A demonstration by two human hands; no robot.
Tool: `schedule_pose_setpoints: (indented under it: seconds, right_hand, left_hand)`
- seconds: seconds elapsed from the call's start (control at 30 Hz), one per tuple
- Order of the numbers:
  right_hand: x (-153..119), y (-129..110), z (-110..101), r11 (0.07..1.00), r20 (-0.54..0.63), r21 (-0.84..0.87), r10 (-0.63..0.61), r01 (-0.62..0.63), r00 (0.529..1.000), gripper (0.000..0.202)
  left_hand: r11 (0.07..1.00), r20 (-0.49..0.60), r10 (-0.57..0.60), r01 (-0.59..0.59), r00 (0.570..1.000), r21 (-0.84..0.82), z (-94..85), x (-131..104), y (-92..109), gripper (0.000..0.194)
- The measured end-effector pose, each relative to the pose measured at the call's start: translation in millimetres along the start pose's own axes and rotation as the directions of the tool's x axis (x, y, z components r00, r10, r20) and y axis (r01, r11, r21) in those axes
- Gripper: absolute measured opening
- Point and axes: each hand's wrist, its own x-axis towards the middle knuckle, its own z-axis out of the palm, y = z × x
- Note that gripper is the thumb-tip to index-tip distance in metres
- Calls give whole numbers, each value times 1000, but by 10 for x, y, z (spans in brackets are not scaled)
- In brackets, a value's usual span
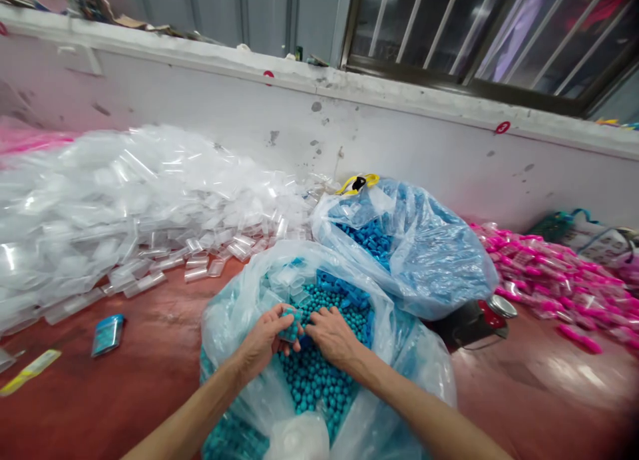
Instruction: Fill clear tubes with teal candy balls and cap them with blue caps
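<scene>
My left hand is closed around a small clear plastic box filled with teal beads. Close beside it, my right hand has its fingers curled in toward the box; what they hold, if anything, is hidden. Both hands are over a large open plastic bag. Loose teal beads fill much of it. Clear empty boxes lie at the bag's back left, and blue caps at its back. A white object sits at the bag's near edge.
Behind stands another bag with blue caps. Clear boxes are heaped at left. A filled, blue-capped box and a yellow-handled tool lie on the red table. Pink-capped pieces and a dark metal-lidded container are right.
</scene>
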Motion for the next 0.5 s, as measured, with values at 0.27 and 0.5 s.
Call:
schedule_pose_setpoints:
  seconds: [0.27,0.5]
  right_hand:
    - [-156,430,-308,915,-231,-27,386,-403,893,25]
    - [-192,115,82,995,-9,-46,89,-89,996,16]
  left_hand:
    - [995,-29,-84,85,996,43,20,16,-89,33]
    - [989,49,-104,98,993,115,11,24,-170,39]
